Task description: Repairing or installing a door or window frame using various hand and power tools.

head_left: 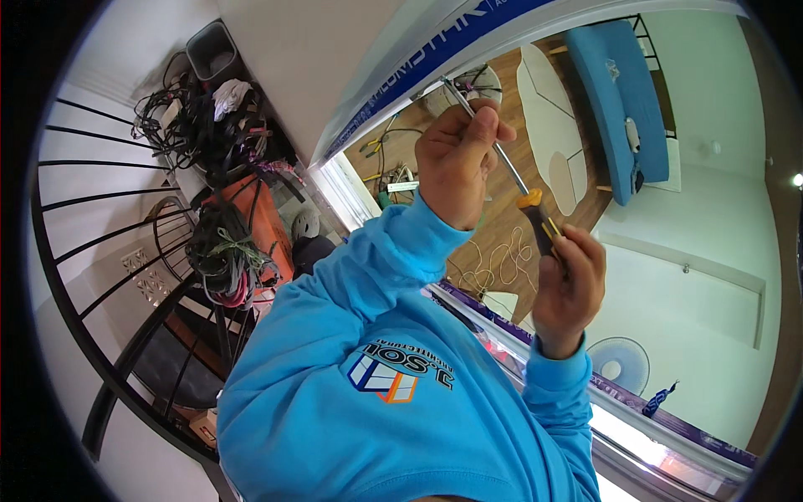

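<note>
A long screwdriver [512, 174] with a black and yellow handle slants up and to the left before my chest. My right hand [573, 289] is closed round its handle. Higher up, my left hand [460, 159] pinches the metal shaft between thumb and fingers. The shaft's far end lies at the edge of a white frame [535, 32] covered in blue and white printed film. Whether the tip sits in a screw is too small to tell. Both arms wear bright blue sleeves.
Behind the frame is a room with a blue sofa [604, 100], a white curved-edge panel [552, 125] and a fan [619, 366]. Loose cord [502, 259] lies on the wooden floor. At left, a black railing [100, 301] curves past heaped black cables [209, 125] and a grey bin [212, 52]. A purple-wrapped rail [669, 410] runs at lower right.
</note>
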{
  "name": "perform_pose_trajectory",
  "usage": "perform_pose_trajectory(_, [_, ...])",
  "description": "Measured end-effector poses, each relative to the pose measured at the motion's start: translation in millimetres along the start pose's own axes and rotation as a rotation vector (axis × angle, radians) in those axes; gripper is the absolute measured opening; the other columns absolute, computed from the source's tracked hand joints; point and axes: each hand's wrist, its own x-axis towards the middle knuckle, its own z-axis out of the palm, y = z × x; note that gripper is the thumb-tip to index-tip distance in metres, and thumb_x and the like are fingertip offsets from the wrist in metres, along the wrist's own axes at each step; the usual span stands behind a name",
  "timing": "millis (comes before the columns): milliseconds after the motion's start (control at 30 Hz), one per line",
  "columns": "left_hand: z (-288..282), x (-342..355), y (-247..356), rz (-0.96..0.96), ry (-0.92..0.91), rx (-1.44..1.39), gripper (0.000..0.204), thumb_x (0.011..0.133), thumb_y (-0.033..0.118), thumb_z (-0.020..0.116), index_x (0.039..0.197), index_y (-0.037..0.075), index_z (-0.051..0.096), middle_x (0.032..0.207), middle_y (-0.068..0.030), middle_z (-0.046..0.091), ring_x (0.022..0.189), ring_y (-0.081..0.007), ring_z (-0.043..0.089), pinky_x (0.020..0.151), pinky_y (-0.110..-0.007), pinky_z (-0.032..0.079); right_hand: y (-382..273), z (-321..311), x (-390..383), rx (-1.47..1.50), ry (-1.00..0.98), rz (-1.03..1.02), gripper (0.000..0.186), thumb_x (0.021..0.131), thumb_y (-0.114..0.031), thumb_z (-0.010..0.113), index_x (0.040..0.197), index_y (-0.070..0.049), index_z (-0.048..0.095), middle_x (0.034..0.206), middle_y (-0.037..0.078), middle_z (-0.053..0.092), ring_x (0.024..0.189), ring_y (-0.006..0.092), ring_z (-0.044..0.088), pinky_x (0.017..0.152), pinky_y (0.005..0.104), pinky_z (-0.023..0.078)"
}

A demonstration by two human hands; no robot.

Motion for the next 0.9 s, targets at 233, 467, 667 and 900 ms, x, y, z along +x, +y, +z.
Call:
perform_pose_trajectory(233, [-39,17,9,-0.095,0.012,-0.390,0.026,0.095,0.029,0.052,0.107,0.007,0.060,0.092,-0.0006,0.067,0.046,-0.0024,0.029,0.045,-0.017,0.023,-21,9,-15,0.871,0.127,0.666,0.036,0.085,-0.009,0.061,0.119,-0.006,0.053,0.099,0.014,0.061,0.081,0.0187,0.062,0.071,0.0266,0.050])
perform_pose_trajectory(467, [-52,32,8,-0.085,-0.046,-0.488,0.016,0.095,0.022,0.053,0.102,0.010,0.061,0.097,-0.0001,0.067,0.047,-0.0040,0.030,0.047,-0.019,0.025,-28,2,3,0.620,0.160,0.703,0.031,0.090,-0.011,0.052,0.118,0.000,0.054,0.104,0.015,0.060,0.082,0.0226,0.062,0.064,0.0266,0.049])
perform_pose_trajectory(667, [-33,23,23,-0.152,-0.061,-0.467,0.016,0.093,0.016,0.056,0.106,0.007,0.060,0.104,0.0008,0.066,0.049,-0.0034,0.028,0.049,-0.019,0.025,-28,19,-7,0.121,0.086,0.194,0.025,0.089,-0.002,0.050,0.112,-0.001,0.060,0.105,0.015,0.060,0.079,0.0242,0.063,0.060,0.0249,0.048])
perform_pose_trajectory(900, [-20,25,22,-0.073,0.067,-0.351,0.018,0.090,0.012,0.061,0.104,0.003,0.060,0.088,0.0069,0.062,0.051,-0.0026,0.028,0.049,-0.019,0.025,4,2,15,1.687,-0.059,1.367,0.040,0.092,-0.016,0.046,0.128,-0.001,0.045,0.106,0.016,0.059,0.075,0.0232,0.062,0.052,0.0251,0.049])
